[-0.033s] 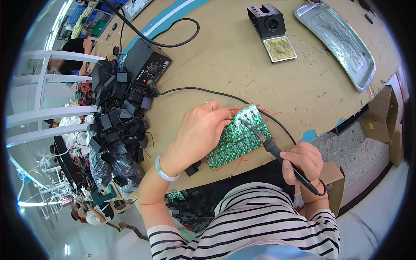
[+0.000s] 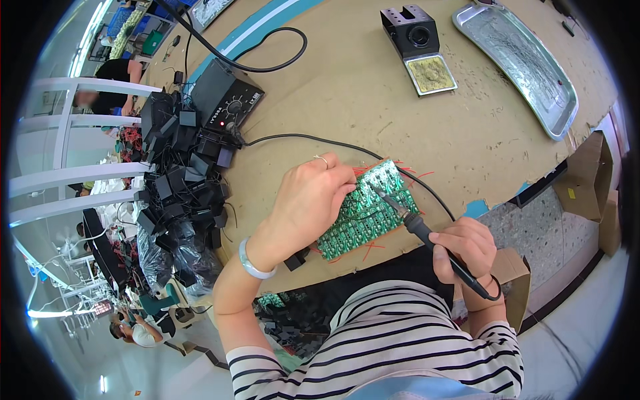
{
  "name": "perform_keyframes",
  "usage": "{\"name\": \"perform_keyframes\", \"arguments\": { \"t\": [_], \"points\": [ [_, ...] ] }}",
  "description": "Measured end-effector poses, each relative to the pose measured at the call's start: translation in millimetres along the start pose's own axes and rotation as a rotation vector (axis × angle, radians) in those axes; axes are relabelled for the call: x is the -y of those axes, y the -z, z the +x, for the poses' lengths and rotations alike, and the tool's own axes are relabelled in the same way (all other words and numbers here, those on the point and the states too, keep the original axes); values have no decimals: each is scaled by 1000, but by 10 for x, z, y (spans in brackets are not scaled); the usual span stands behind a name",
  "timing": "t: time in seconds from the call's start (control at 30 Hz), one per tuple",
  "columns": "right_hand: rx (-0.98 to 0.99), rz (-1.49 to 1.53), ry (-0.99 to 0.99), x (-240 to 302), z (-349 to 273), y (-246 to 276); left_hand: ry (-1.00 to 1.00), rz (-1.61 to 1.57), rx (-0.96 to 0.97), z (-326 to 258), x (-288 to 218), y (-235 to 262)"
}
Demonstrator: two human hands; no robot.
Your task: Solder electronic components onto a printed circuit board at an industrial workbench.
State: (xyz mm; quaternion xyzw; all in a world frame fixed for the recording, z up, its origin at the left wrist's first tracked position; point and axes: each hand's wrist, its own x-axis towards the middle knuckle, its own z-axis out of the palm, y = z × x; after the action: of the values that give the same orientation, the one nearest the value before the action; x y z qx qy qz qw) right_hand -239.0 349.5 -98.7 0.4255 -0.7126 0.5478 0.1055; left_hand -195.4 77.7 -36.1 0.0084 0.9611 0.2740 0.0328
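A green circuit board panel [image 2: 373, 213] lies on the table, with red wire ends sticking out around its edges. My right hand [image 2: 467, 248] is wrapped round the dark handle of a soldering iron [image 2: 421, 230]. The iron slants to the upper left, its tip at the board's upper middle; I cannot tell whether it touches. Over the board's upper left edge, the fingers of my left hand [image 2: 313, 193] are pinched together close to the tip. What they hold is hidden. A thin dark wire crosses the board below these fingers.
Black plastic boxes [image 2: 177, 173] with leads are heaped at left, beside a soldering station [image 2: 225, 100]. Its cord [image 2: 320, 138] runs behind the board. An iron stand with a yellowish pad [image 2: 430, 73] and a metal tray [image 2: 560, 107] sit at far right. Cardboard boxes [image 2: 587, 180] stand beyond the table edge.
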Motion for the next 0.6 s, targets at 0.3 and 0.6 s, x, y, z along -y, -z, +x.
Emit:
{"name": "perform_keyframes", "arguments": {
  "t": [0.3, 0.6],
  "points": [
    [38, -1, 44, -42, 53, -101, -12, -17, 27, 36, 25, -37],
    [85, -78, 189, -23, 123, -122, 35, -54, 56, 128, 53, -32]
  ]
}}
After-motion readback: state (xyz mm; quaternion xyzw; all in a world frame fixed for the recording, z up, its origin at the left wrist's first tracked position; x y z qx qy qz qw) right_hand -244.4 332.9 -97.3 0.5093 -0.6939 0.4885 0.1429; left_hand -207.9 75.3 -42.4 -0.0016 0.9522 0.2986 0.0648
